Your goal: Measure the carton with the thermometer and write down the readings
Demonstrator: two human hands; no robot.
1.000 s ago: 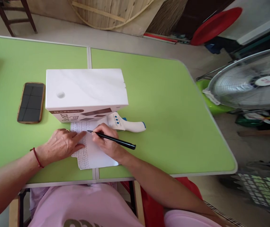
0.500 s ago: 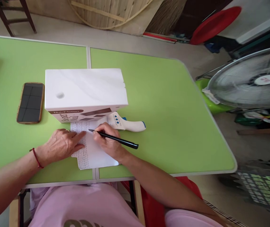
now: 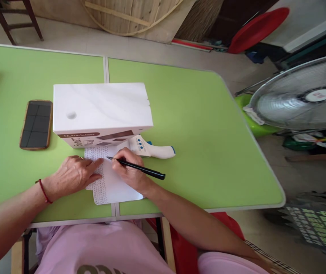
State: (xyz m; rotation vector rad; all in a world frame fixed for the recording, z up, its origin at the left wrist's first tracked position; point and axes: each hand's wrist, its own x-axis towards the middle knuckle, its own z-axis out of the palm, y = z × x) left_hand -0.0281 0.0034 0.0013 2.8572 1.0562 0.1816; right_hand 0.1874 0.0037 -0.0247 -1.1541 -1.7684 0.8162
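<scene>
My right hand [image 3: 131, 169] grips a black pen [image 3: 146, 170], its tip at the paper beside the edge of the handwriting. Under both hands lies a notebook [image 3: 117, 190], its left part covered in small handwritten lines and its right part blank. My left hand [image 3: 75, 173] rests on the left side of the page with fingers stretched out, the index fingertip close to the pen tip. Just behind the page stands a white box [image 3: 103, 106] marked NutriMotion. A white and blue handheld device [image 3: 154, 149], like an infrared thermometer, lies beyond my right hand, partly hidden by it.
A phone in a brown case [image 3: 36, 124] lies left of the box on the green table [image 3: 194, 133]. Past the table's right edge stands a fan [image 3: 294, 95]. A red round object [image 3: 258, 28] and a wooden stool [image 3: 18, 21] are on the far floor.
The pen's rear end has tilted very slightly leftward in my right hand. My left hand stays in place on the page. The whole view has shifted a little.
</scene>
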